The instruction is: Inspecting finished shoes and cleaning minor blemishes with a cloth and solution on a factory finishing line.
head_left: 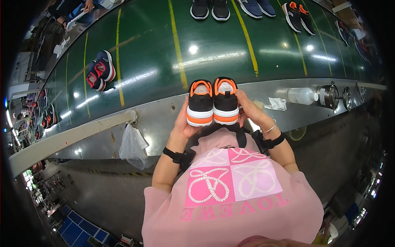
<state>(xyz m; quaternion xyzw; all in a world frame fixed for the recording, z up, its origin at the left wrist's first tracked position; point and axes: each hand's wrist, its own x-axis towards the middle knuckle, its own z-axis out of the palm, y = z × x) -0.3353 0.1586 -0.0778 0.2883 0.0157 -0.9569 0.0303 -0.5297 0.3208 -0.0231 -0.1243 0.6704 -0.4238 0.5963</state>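
Side by side between my hands is a pair of black sneakers with orange linings and white-and-orange soles, heels toward me. My left hand is closed around the outer side of the left sneaker. On the other side, my right hand grips the right sneaker, its fingers at the heel and sole. Both shoes are close to my body, by the near edge of the metal ledge. Pale stuffing shows inside their openings. Their toes are hidden from this angle.
Beyond the metal ledge runs a green conveyor belt with yellow lines. Navy-and-red sneakers sit on it at left, more pairs at the far side. A white bottle, crumpled tissue and metal canister are at right; a plastic bag hangs left.
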